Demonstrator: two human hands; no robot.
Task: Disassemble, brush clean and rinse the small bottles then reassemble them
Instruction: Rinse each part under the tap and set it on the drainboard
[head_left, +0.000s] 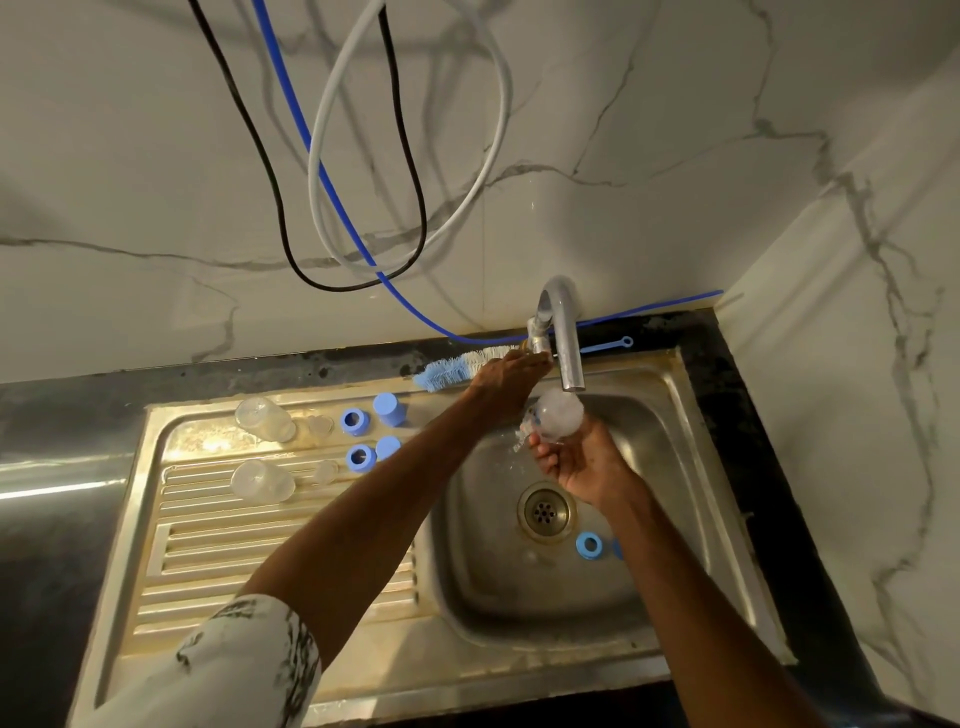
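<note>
My right hand (582, 460) holds a small clear bottle (558, 413) just under the tap spout (569, 358), over the sink basin (467, 561). My left hand (511, 376) reaches to the tap handle (537, 340) and grips it. Two more clear bottles (264, 418) (261, 480) lie on the draining board (208, 545), each with a clear teat beside it. Two blue rings (354, 420) (359, 457) and two blue caps (389, 409) (388, 447) stand near them. A blue ring (589, 545) lies in the basin by the drain (545, 512).
A blue and white bottle brush (452, 368) lies on the dark counter behind the sink, its handle end (608, 345) past the tap. Black, white and blue hoses (343, 208) hang down the marble wall. A marble side wall closes in on the right.
</note>
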